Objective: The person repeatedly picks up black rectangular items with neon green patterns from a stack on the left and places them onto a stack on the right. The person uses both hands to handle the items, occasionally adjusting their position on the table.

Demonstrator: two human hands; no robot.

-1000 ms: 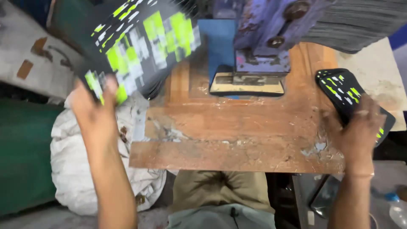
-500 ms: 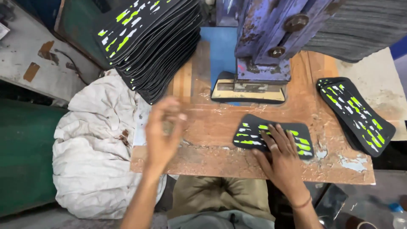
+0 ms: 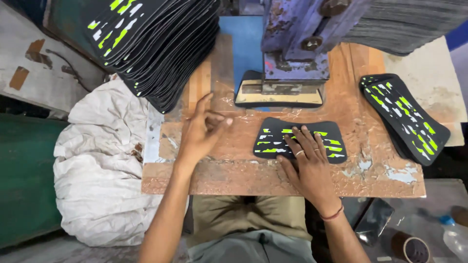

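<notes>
The black, green-streaked piece [image 3: 298, 140] lies flat on the worn board [image 3: 273, 175], just near of the press die [image 3: 279, 95]. The right hand [image 3: 307, 163] pins it, fingers spread flat; the left hand [image 3: 201, 130] hovers loosely open, empty. Positioning seems underway; sliding it under calls for alignment. The press's top is cut off.

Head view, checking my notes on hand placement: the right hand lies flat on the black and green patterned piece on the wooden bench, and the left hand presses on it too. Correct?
Not quite. The head view shows the right hand flat on the patterned piece on the wooden bench, but the left hand is apart from it, empty, fingers loosely curled over bare wood.
</notes>
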